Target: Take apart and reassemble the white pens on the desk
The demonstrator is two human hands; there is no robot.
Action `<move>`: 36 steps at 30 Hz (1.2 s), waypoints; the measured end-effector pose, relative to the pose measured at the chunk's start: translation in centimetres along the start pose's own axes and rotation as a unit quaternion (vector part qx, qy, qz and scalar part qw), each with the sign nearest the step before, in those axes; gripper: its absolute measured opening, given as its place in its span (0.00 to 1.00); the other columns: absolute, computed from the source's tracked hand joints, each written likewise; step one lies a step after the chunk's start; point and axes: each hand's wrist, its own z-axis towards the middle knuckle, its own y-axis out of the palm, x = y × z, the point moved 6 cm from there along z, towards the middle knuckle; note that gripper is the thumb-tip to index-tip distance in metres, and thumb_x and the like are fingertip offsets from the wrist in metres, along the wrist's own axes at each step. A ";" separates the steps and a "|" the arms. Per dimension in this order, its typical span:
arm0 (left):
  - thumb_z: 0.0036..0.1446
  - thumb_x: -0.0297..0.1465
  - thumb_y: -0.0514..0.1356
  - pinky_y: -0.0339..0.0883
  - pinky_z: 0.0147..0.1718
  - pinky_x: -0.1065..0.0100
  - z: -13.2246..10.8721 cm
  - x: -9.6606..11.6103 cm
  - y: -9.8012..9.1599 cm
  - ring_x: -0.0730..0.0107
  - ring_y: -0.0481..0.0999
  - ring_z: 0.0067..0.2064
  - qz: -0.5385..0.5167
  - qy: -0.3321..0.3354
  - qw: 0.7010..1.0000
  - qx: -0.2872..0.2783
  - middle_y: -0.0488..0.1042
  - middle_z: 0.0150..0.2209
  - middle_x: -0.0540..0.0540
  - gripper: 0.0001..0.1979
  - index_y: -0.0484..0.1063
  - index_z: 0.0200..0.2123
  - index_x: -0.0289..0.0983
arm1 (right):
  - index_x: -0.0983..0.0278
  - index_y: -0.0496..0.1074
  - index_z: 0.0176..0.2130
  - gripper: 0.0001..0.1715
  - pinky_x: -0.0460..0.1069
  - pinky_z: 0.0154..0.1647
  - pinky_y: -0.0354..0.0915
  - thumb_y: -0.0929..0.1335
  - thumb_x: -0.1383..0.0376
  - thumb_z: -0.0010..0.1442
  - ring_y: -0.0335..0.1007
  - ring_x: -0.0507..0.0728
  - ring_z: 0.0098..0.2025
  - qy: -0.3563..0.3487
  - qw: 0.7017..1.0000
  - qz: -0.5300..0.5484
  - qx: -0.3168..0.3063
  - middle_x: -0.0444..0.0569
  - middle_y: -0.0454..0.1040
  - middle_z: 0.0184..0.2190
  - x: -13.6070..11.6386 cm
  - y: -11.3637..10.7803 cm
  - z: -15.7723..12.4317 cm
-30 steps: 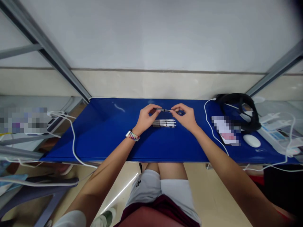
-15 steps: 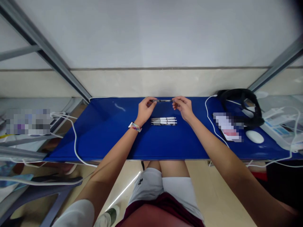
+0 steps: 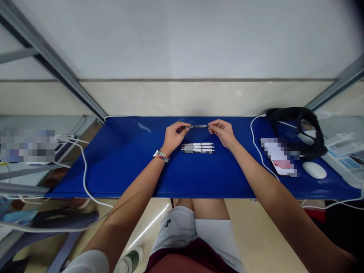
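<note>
Both hands (image 3: 199, 133) pinch a pen (image 3: 196, 126) above three pens (image 3: 197, 148)

Blue table (image 3: 127, 163) – white pens (image 3: 197, 148), mouse (image 3: 314, 170), black strap (image 3: 298, 131), white cables (image 3: 257, 151)

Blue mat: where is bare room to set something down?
The blue mat is bare between the white cable and the left hand, and along its near edge below the pens. Crowded at right: headphones, mouse, cables.
</note>
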 end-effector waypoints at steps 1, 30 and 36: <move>0.66 0.30 0.68 0.78 0.44 0.59 0.0 -0.2 0.0 0.62 0.84 0.41 -0.010 -0.006 1.000 -0.001 0.88 0.46 0.44 0.08 0.87 0.46 0.43 | 0.59 0.85 0.36 0.22 0.52 0.35 0.74 0.86 0.52 0.47 0.77 0.55 0.32 -0.003 1.000 -0.001 -0.003 0.47 0.83 0.30 0.1 0.0 0.1; 0.63 0.44 0.73 0.68 0.34 0.65 0.5 -1.5 0.6 0.68 0.75 0.31 -0.064 -0.057 0.996 -0.025 0.79 0.31 0.50 0.15 0.83 0.46 0.42 | 0.60 0.85 0.36 0.19 0.54 0.39 0.79 0.85 0.53 0.49 0.81 0.57 0.32 -0.032 0.999 -0.022 -0.006 0.48 0.84 0.30 0.4 -0.1 0.2; 0.74 0.54 0.58 0.71 0.37 0.62 0.5 -1.6 0.5 0.65 0.78 0.30 -0.026 -0.082 0.996 -0.033 0.79 0.25 0.46 0.30 0.81 0.27 0.39 | 0.60 0.85 0.36 0.21 0.55 0.39 0.80 0.86 0.51 0.48 0.81 0.58 0.33 -0.024 0.999 -0.030 -0.008 0.48 0.84 0.31 0.2 0.2 0.1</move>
